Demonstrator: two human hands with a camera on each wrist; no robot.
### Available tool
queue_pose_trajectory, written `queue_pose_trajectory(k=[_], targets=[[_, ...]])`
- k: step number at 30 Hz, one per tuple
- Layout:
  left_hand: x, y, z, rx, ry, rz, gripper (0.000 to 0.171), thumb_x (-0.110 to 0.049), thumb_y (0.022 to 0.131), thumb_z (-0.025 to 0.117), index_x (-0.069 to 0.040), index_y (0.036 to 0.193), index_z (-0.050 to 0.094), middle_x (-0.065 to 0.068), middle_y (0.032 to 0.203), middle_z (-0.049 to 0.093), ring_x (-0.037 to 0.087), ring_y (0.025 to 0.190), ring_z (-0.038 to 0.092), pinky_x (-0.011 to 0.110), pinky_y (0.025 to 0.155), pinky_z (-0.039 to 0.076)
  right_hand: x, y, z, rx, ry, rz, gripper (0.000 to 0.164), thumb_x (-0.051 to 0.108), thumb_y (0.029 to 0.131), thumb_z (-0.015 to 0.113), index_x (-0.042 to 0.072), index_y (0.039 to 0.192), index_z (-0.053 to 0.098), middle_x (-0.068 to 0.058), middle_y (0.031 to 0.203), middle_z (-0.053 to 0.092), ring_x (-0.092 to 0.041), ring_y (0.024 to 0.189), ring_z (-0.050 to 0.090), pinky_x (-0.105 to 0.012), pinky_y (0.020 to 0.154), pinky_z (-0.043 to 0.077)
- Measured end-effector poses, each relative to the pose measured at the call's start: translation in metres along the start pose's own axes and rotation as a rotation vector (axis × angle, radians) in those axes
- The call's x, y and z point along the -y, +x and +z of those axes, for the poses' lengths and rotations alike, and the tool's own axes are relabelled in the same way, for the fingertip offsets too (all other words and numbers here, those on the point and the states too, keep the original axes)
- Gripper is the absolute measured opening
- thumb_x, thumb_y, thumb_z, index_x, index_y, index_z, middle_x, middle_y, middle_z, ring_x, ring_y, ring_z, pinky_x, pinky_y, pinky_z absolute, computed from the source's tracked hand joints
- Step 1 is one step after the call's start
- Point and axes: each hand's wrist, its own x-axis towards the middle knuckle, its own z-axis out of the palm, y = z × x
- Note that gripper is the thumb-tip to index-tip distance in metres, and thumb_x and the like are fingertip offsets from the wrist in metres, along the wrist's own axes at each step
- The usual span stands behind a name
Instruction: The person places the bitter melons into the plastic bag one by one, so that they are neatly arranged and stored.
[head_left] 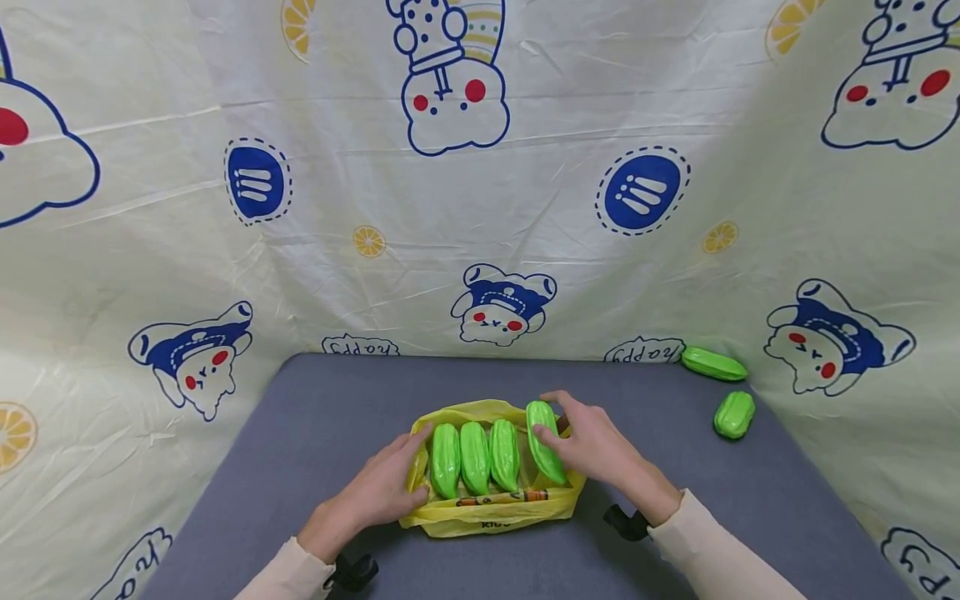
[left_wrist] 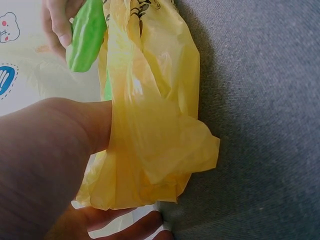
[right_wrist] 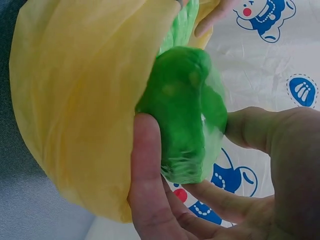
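A yellow plastic bag point(head_left: 498, 521) lies on the table with its mouth spread wide. Three ridged green gourds point(head_left: 474, 458) sit side by side in it. My left hand point(head_left: 386, 487) grips the bag's left rim; in the left wrist view its thumb goes behind the yellow plastic while the other fingers stay outside. At the bag's right side, my right hand point(head_left: 600, 442) pinches another green gourd point(head_left: 542, 442) between thumb and fingers. That gourd leans over the right rim, its lower end inside the bag. The right wrist view shows its glossy end point(right_wrist: 180, 115) close up.
Two more green gourds lie at the table's far right: one long one point(head_left: 714, 364) by the back edge, and another point(head_left: 734, 415) nearer. A printed white sheet point(head_left: 525, 208) hangs behind the grey table point(head_left: 360, 387) and along its sides.
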Motion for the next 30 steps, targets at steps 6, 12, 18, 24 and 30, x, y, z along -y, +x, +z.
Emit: queue_pose_trajectory(k=[6,12,18,24,30], targets=[[-0.0009,-0.0003,-0.0005,-0.003,0.002,0.005,0.099,-0.013,0.094,0.084,-0.008,0.182,0.038,0.030,0.173,0.055,0.054,0.155,0.059,0.076,0.123,0.052,0.0020,-0.0017,0.0011,0.020,0.032,0.016,0.060,0.030,0.114,0.076,0.006,0.165,0.058,-0.015,0.113,0.084,-0.013,0.069,0.075,-0.034,0.067,0.061],[-0.0009,0.0000,-0.0006,-0.001,-0.005,0.011,0.098,-0.012,0.095,0.084,-0.007,0.182,0.039,0.028,0.172,0.057,0.054,0.155,0.060,0.075,0.124,0.052,0.0038,-0.0033,0.0020,0.046,0.086,0.038,0.060,0.024,0.114,0.077,0.004,0.167,0.056,-0.014,0.108,0.086,-0.022,0.065,0.076,-0.036,0.062,0.060],[0.0002,0.0007,-0.0001,0.000,-0.004,0.011,0.098,-0.012,0.095,0.084,-0.008,0.182,0.039,0.028,0.173,0.056,0.054,0.155,0.060,0.075,0.124,0.051,0.0043,-0.0034,0.0024,0.040,0.071,0.042,0.060,0.025,0.114,0.077,0.005,0.167,0.057,-0.013,0.110,0.087,-0.023,0.066,0.077,-0.036,0.060,0.059],[0.0011,0.0005,0.0007,0.000,-0.005,0.008,0.099,-0.012,0.095,0.085,-0.009,0.182,0.038,0.028,0.173,0.056,0.054,0.155,0.060,0.075,0.124,0.052,0.0057,-0.0035,0.0022,0.034,0.068,0.043,0.060,0.025,0.113,0.077,0.006,0.166,0.058,-0.015,0.112,0.086,-0.023,0.067,0.077,-0.035,0.060,0.059],[0.0010,-0.0004,0.0002,0.009,-0.014,0.000,0.099,-0.012,0.095,0.084,-0.009,0.182,0.039,0.028,0.172,0.057,0.054,0.154,0.060,0.075,0.123,0.053,0.0057,-0.0038,0.0022,0.020,0.054,0.037,0.057,0.024,0.114,0.077,0.007,0.165,0.060,-0.015,0.113,0.086,-0.020,0.066,0.077,-0.035,0.060,0.059]])
